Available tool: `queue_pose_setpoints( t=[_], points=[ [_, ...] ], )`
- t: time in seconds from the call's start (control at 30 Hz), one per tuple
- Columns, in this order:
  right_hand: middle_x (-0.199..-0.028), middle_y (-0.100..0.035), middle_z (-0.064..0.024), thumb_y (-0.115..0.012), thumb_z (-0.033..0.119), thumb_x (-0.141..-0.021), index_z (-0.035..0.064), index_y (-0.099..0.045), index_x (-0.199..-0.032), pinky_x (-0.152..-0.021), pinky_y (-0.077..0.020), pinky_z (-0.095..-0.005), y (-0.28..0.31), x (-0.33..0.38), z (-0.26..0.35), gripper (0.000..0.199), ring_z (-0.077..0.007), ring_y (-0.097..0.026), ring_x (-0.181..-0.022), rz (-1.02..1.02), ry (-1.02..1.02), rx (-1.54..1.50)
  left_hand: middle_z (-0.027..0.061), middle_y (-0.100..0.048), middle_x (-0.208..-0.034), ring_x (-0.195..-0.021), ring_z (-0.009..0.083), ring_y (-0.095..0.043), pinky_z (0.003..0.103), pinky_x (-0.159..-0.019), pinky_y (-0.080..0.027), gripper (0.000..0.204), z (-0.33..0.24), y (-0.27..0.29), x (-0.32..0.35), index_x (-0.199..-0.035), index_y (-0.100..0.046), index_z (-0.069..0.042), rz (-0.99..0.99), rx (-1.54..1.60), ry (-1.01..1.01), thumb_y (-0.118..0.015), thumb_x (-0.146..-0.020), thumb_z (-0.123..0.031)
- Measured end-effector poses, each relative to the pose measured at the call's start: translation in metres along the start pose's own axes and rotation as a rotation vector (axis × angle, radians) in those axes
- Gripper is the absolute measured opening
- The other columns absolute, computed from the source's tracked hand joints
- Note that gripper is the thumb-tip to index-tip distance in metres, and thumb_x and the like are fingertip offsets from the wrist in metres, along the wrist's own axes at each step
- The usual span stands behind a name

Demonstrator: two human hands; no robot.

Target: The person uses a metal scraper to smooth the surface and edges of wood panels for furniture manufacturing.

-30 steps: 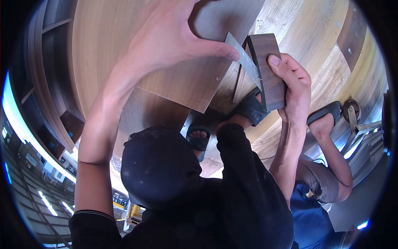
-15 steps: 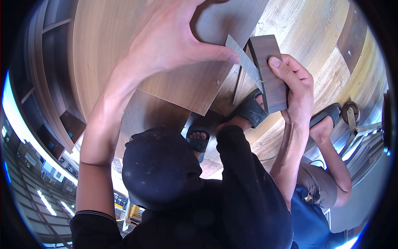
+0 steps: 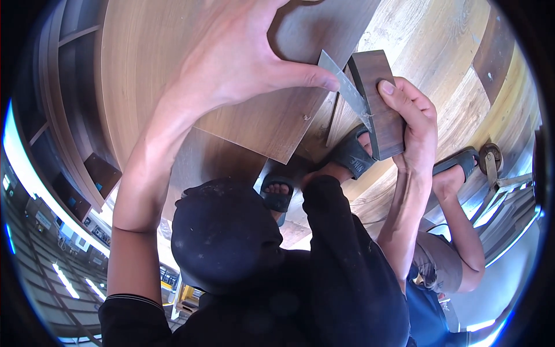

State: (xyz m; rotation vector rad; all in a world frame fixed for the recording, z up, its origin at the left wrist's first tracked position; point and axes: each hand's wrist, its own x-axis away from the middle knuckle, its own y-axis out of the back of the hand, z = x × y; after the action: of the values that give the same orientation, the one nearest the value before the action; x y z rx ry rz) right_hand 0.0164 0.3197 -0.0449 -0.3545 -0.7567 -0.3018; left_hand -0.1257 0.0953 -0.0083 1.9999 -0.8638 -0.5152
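Observation:
My right hand (image 3: 409, 113) grips a dark brown wooden block (image 3: 378, 115), its thumb on the block's face and its fingers wrapped behind. Along the block's left edge lies a thin, pointed grey metal blade (image 3: 348, 89), slanting up to the left; whether it is fixed to the block I cannot tell. Over a large brown wood-grain board (image 3: 254, 124) reaches my left hand (image 3: 243, 61), its thumb stretched toward the blade, the tip overlapping it. Thumb and index finger stand wide apart. The other left fingers are mostly out of sight at the top.
My dark-clothed knee (image 3: 225, 237) and sandalled feet are below the board. At right, another person's bare leg (image 3: 462, 214) and sandal are close to a caster wheel (image 3: 490, 159). Patchy wood-look flooring (image 3: 425, 63) lies beyond the block. Dark shelving (image 3: 75, 110) curves along the left.
The block and blade have shifted very slightly right in the picture, with my right hand. The other person's leg at right has moved a little. My left hand has barely moved.

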Motion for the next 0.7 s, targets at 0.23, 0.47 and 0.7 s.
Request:
queue_pose_setpoints(
  t=[0.23, 0.47, 0.7],
  points=[
    [-0.079, -0.071, -0.0099, -0.065, 0.018, -0.1, -0.0042, -0.071, -0.102, -0.044, -0.0541, -0.0237, 0.0001, -0.0026, 0.0029, 0.023, -0.0121, -0.065, -0.052, 0.026, -0.001, 0.002, 0.0149, -0.049, -0.145, -0.139, 0.0372, -0.044, 0.054, -0.116, -0.03, 0.076, 0.0014, 0.0012, 0.0013, -0.118, -0.059, -0.008, -0.016, 0.009, -0.01, -0.097, -0.065, -0.046],
    [-0.088, -0.074, -0.0056, -0.069, 0.017, -0.098, -0.0033, -0.073, -0.106, -0.069, -0.051, -0.0196, 0.0066, -0.0063, 0.0035, 0.022, -0.0075, -0.066, -0.073, 0.053, -0.001, -0.007, 0.0154, -0.048, -0.145, -0.139, 0.0374, -0.044, 0.054, -0.116, -0.03, 0.075, 0.0025, -0.0027, 0.0015, -0.117, -0.06, -0.008, -0.001, -0.094, -0.026, -0.096, -0.066, -0.049],
    [-0.089, -0.074, -0.0057, -0.069, 0.018, -0.098, -0.0034, -0.073, -0.107, -0.069, -0.0514, -0.0198, 0.0059, -0.0071, 0.0089, 0.024, -0.0079, -0.067, -0.073, 0.059, -0.002, 0.03, 0.0166, -0.048, -0.144, -0.138, 0.0381, -0.045, 0.054, -0.115, -0.032, 0.076, 0.0002, 0.0013, -0.0007, -0.117, -0.06, -0.006, 0.0, 0.019, 0.016, -0.094, -0.068, -0.052]
  ],
)
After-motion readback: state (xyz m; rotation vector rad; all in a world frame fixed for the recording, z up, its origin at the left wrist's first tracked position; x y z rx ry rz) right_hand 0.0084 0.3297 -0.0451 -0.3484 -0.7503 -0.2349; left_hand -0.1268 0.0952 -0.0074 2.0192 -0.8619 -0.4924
